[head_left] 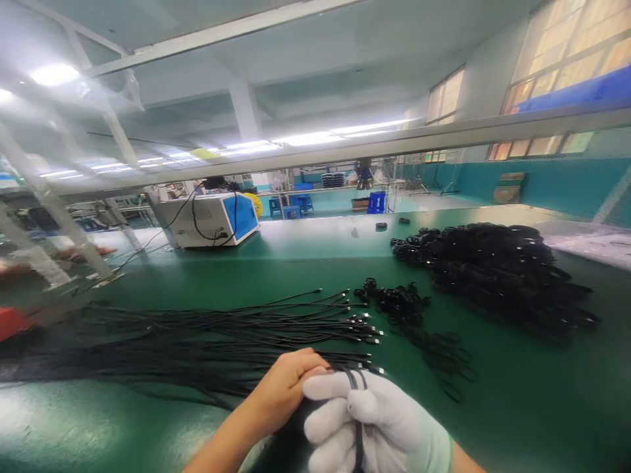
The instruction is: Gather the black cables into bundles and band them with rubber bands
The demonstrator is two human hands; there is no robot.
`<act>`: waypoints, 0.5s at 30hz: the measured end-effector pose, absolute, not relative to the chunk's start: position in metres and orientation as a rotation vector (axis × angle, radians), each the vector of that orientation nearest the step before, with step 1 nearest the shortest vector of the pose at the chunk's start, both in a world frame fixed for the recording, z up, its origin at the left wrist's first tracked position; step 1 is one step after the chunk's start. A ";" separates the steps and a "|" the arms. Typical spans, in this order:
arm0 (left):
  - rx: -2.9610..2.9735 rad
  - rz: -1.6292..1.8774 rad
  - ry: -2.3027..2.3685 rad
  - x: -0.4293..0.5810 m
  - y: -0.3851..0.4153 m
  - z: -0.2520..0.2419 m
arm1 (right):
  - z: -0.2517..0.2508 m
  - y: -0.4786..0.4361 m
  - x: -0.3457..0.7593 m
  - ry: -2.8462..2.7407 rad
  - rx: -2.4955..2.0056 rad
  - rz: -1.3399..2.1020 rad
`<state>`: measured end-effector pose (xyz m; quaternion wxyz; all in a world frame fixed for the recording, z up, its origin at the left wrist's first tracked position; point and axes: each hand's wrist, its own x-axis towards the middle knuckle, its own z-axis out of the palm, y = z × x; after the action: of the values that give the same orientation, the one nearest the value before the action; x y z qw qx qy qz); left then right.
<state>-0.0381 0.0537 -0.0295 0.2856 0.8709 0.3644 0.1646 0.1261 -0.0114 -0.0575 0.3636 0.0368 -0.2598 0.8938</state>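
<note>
My right hand, in a white glove, is closed round a black cable that runs down between its fingers. My bare left hand is curled against the glove and pinches the same cable near its top. Both hands sit at the near edge of the green table. Just beyond them lies a long sheaf of straight black cables with metal plugs pointing right.
A big heap of coiled black cables lies at the right, with a smaller pile of black ties before it. A white and blue machine box stands at the back left. Metal frame bars cross overhead.
</note>
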 end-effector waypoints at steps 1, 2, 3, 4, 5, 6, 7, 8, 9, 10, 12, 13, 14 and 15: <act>2.409 0.429 1.076 -0.042 0.053 -0.038 | -0.053 -0.011 0.128 -0.645 0.106 2.259; 2.492 0.415 1.182 -0.046 0.050 -0.047 | -0.049 -0.009 0.131 -0.622 0.118 2.220; 2.576 0.401 1.264 -0.049 0.045 -0.057 | -0.045 -0.008 0.133 -0.598 0.115 2.169; 2.662 0.399 1.304 -0.050 0.039 -0.066 | -0.042 -0.006 0.135 -0.581 0.105 2.121; 2.754 0.409 1.299 -0.051 0.030 -0.073 | -0.040 -0.004 0.137 -0.564 0.085 2.076; 2.851 0.437 1.258 -0.050 0.020 -0.079 | -0.040 -0.003 0.138 -0.552 0.050 2.039; 2.943 0.478 1.196 -0.048 0.010 -0.082 | -0.041 -0.002 0.139 -0.549 0.002 2.007; 3.023 0.544 1.124 -0.045 0.001 -0.082 | -0.043 -0.002 0.138 -0.561 -0.054 1.982; 3.078 0.618 1.066 -0.042 -0.006 -0.078 | -0.047 -0.002 0.138 -0.583 -0.123 1.960; 3.104 0.683 1.031 -0.039 -0.010 -0.071 | -0.052 -0.003 0.136 -0.613 -0.196 1.942; 3.090 0.744 1.004 -0.037 -0.011 -0.047 | -0.062 -0.007 0.133 -0.694 -0.302 1.958; 3.058 0.716 0.987 -0.036 -0.007 -0.034 | -0.066 -0.009 0.132 -0.734 -0.314 2.000; 3.005 0.662 0.967 -0.037 -0.002 -0.020 | -0.069 -0.011 0.130 -0.764 -0.300 2.066; 2.926 0.600 0.947 -0.037 0.005 -0.009 | -0.072 -0.013 0.129 -0.780 -0.265 2.151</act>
<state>-0.0373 0.0047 -0.0086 0.0038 0.9338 0.3022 0.1916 0.1287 -0.0127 -0.0716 0.4071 -0.1049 -0.3093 0.8530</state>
